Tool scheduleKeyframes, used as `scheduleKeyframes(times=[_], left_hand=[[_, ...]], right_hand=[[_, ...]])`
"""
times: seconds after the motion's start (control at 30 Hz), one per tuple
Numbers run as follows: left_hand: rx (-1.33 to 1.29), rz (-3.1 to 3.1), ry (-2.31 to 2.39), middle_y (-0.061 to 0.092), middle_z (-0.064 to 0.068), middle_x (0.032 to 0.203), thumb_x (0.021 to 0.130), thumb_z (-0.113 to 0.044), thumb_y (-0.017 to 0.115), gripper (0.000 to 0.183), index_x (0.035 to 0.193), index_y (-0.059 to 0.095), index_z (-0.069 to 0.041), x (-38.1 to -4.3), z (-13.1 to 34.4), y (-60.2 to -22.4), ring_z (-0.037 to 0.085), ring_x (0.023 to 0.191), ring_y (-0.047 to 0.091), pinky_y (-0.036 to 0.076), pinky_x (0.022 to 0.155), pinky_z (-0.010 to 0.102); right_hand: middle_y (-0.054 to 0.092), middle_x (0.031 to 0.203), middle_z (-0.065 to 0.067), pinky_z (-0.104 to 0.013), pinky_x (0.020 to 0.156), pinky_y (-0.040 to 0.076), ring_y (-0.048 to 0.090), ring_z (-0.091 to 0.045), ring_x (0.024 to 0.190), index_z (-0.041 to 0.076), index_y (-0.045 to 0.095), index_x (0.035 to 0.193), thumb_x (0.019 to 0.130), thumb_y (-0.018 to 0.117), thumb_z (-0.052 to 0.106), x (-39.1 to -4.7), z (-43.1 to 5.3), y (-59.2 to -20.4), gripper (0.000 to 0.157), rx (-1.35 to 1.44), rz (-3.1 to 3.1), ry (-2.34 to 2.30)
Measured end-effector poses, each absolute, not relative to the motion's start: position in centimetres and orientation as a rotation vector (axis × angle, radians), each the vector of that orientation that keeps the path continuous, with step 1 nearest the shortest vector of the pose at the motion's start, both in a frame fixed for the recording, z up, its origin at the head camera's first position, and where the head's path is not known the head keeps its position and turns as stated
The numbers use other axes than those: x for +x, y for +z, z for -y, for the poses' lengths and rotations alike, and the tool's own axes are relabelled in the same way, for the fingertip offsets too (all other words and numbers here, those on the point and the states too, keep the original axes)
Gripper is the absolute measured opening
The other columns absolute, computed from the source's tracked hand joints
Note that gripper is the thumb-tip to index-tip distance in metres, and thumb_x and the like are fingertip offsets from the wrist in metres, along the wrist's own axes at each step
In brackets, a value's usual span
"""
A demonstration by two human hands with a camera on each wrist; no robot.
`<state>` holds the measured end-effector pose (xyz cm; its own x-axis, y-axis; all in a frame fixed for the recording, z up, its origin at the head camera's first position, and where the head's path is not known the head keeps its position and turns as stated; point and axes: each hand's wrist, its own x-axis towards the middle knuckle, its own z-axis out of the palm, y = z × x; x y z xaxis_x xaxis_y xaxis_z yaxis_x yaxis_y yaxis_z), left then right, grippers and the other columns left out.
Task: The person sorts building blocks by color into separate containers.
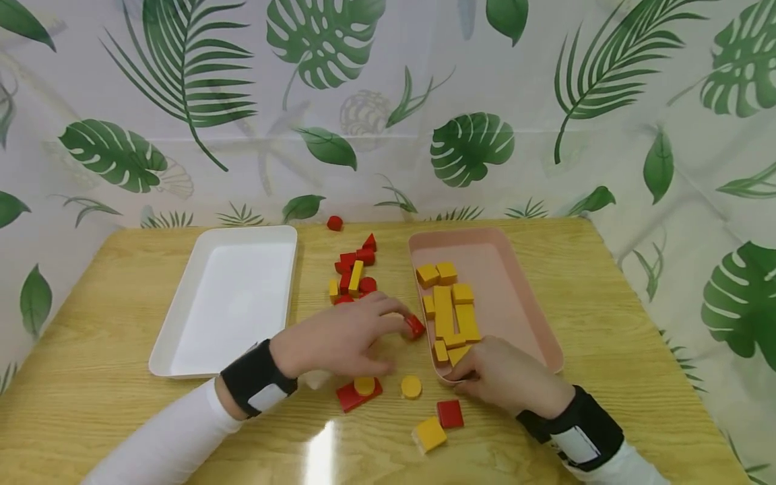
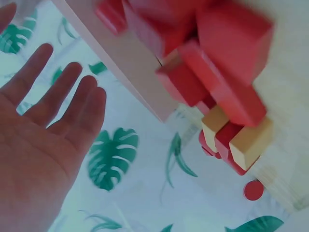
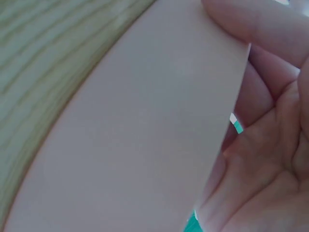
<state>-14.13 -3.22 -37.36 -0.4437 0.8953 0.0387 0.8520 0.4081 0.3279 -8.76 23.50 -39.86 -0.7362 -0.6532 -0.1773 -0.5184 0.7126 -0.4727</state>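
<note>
The left hand is nearer the small red block, which lies right at its loosely spread fingertips; I can't tell its long axis, or whether they touch. Just past those fingertips stands the side of the pink tray, with yellow blocks inside. The right hand pinches the tray's near rim.
</note>
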Motion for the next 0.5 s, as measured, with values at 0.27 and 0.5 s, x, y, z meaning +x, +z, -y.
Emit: scheduleKeyframes(times=[0.27, 0.5], left_hand=[[1.615, -2.406, 0.375, 0.052, -0.007, 0.112, 0.083, -0.029, 0.064, 0.025, 0.107, 0.063, -0.022, -10.5, 5.3, -38.2, 0.007, 0.099, 0.044, 0.039, 0.079, 0.014], [1.615, -2.427, 0.334, 0.051, -0.009, 0.100, 0.084, -0.023, 0.064, 0.015, 0.099, 0.063, -0.022, -9.7, 5.6, -39.2, 0.003, 0.088, 0.045, 0.039, 0.077, 0.013]], right_hand=[[0.062, 0.078, 0.021, -0.023, 0.052, 0.039, 0.047, 0.001, 0.058, 0.024, 0.072, 0.098, 0.081, 0.065, 0.032, -8.9, -23.7, -39.7, 0.020, -0.859, -2.588, -0.535], [0.063, 0.080, 0.020, -0.023, 0.054, 0.041, 0.047, 0.002, 0.060, 0.025, 0.073, 0.096, 0.081, 0.066, 0.030, -8.7, -23.4, -39.8, 0.017, -0.858, -2.587, -0.554]])
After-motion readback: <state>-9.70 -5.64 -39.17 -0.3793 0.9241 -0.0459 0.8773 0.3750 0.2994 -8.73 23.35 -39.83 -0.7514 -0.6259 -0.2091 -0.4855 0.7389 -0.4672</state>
